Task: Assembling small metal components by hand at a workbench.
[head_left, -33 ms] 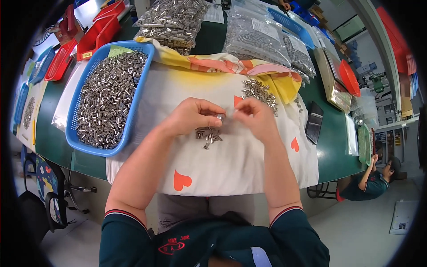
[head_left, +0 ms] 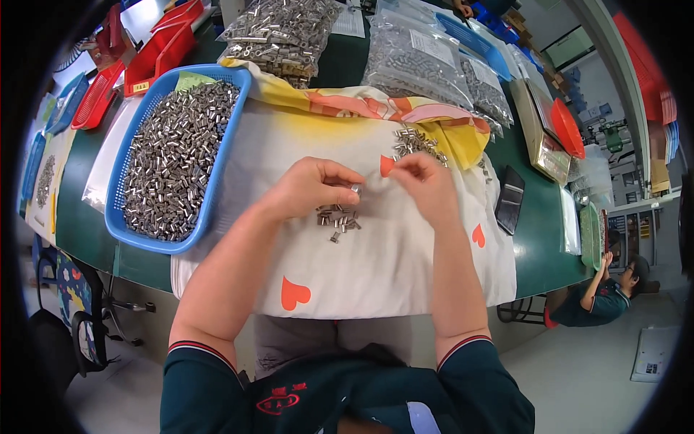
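The part (head_left: pixel 356 189) is silvery and shiny. Your left hand (head_left: pixel 312 189) pinches it; your right hand (head_left: pixel 432 189) curls, its closure and contents unclear.

Glossy metal pieces (head_left: pixel 344 221) (smooth-looking), matt cloth (head_left: pixel 390 253), plastic basket (head_left: pixel 152 243)

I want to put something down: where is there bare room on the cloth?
The cloth is bare below the small metal pile, right of the lower-left heart, and between the blue basket and left hand. Crowded: behind the cloth, with plastic bags.
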`<state>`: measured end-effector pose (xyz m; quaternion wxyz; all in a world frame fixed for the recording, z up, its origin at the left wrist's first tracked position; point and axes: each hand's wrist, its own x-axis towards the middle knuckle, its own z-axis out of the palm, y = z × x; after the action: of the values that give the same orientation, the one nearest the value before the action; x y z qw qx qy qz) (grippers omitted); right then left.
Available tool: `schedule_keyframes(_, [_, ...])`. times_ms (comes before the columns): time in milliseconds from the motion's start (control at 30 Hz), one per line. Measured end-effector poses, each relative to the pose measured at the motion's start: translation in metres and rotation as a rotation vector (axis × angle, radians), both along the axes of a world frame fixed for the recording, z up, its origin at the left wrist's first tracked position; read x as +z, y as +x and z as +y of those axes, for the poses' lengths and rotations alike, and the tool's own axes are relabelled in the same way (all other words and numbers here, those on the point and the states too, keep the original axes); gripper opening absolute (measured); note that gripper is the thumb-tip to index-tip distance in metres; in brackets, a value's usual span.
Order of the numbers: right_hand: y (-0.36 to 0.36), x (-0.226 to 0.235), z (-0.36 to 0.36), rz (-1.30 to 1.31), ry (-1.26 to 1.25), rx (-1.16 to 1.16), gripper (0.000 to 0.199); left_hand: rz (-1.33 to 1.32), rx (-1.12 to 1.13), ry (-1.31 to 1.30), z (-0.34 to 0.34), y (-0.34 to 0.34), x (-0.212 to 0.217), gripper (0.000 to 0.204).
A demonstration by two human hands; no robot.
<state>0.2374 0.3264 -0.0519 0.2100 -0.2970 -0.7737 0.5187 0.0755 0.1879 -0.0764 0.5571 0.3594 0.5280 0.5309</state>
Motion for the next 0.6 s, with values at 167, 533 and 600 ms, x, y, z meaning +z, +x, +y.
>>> schedule_keyframes(167, [-0.017, -0.001, 0.026, -0.248, 0.498, -0.094, 0.012, -0.044, -0.007, -0.001, 0.001, 0.001, 0.003, 0.027])
schedule_keyframes(533, [-0.030, -0.012, 0.024, -0.564, 1.021, 0.108, 0.008, -0.062, 0.023, 0.024, 0.000, 0.001, 0.000, 0.027])
schedule_keyframes(600, [-0.023, -0.008, 0.020, -0.454, 0.857, 0.050, 0.006, -0.134, 0.070, 0.031, 0.001, 0.001, -0.001, 0.028])
